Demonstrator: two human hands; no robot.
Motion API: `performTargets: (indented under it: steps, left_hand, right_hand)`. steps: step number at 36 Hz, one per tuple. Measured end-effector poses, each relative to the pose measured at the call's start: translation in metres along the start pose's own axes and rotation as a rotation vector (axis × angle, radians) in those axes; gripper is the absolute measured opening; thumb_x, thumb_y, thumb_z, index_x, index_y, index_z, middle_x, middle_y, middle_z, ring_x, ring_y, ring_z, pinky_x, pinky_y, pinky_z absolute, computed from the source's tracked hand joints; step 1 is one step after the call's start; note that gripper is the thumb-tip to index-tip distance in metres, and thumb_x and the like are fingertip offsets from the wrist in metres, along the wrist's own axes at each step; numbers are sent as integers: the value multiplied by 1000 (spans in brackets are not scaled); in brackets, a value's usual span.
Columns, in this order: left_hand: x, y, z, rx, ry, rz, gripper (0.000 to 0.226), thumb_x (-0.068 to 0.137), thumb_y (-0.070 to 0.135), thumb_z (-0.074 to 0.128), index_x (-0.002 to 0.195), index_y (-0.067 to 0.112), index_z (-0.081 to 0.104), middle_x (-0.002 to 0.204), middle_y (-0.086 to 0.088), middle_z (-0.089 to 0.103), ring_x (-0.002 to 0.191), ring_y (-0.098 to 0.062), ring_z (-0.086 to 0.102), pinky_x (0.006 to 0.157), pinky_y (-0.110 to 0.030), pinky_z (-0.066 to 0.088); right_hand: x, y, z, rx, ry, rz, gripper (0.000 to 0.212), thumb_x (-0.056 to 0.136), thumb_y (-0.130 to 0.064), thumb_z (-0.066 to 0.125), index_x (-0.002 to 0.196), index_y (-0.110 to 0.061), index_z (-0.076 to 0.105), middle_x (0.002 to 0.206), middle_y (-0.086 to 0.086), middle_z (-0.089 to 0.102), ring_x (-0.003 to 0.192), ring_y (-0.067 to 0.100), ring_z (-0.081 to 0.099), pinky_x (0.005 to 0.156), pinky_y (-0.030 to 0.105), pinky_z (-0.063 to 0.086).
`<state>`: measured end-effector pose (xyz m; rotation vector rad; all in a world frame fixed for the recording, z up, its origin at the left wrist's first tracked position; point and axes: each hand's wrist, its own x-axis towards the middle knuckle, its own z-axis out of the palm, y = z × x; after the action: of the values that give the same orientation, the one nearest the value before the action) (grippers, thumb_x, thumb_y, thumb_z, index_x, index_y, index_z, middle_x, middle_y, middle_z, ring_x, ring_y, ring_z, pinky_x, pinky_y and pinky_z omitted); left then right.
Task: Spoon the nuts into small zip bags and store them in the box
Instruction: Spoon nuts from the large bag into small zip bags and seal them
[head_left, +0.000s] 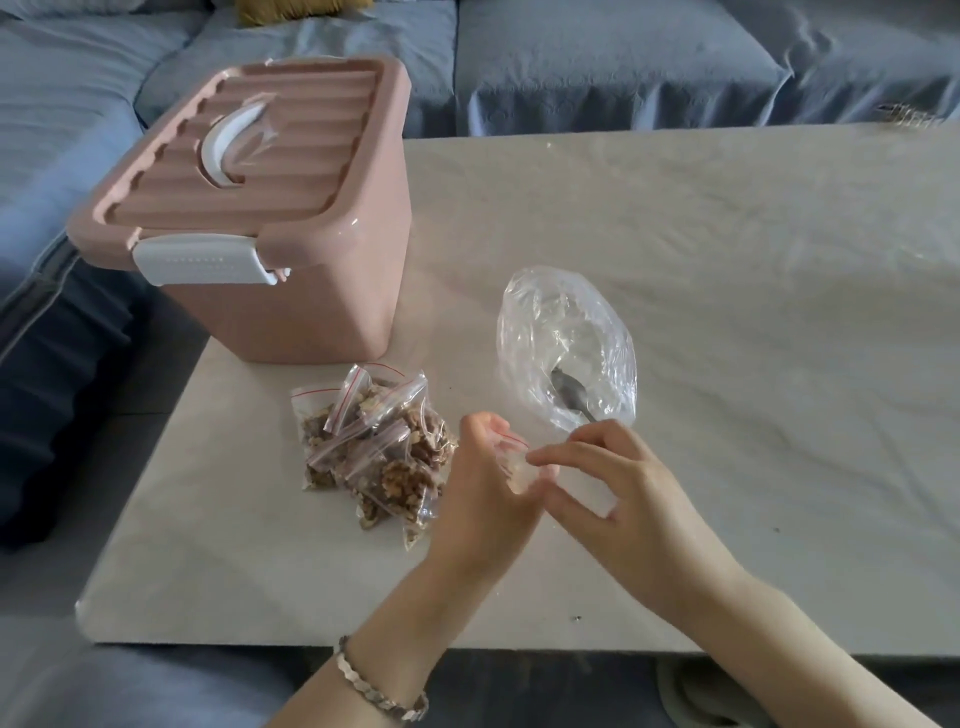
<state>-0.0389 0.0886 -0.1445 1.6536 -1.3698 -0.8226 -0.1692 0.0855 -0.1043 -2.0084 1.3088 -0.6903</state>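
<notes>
My left hand (485, 488) and my right hand (618, 488) together hold one small clear zip bag (511, 460) with a red strip, near the table's front. The bag looks empty. Just left of my hands lies a pile of several small zip bags filled with nuts (379, 449). Behind my right hand a large clear plastic bag (566, 345) lies open with a metal spoon (569, 397) inside; I see no nuts in it. A pink storage box (291, 312) with a ribbed lid and a white latch stands shut at the table's left rear.
The work surface is a pale marble-look table (727, 312). A blue sofa (571, 57) runs along the far side and the left. A small dark item (906, 111) lies at the table's far right corner.
</notes>
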Motion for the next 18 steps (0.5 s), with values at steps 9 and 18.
performTargets:
  steps: [9, 18]
  left_hand:
    - [-4, -8, -13, -130, -229, -46, 75, 61, 38, 83, 116, 28, 33, 98, 17, 59, 91, 4, 57, 84, -11, 43]
    - [-8, 4, -27, -461, -374, -243, 10, 76, 9, 70, 72, 11, 61, 64, 3, 58, 59, -7, 56, 57, -17, 50]
  right_hand:
    - [14, 1, -1, 12, -80, 94, 15, 87, -20, 61, 79, -33, 66, 83, -19, 61, 86, -4, 54, 73, 4, 36]
    - [12, 5, -19, 168, -12, 117, 24, 82, -18, 67, 71, -39, 65, 84, -24, 66, 79, 1, 60, 69, 6, 41]
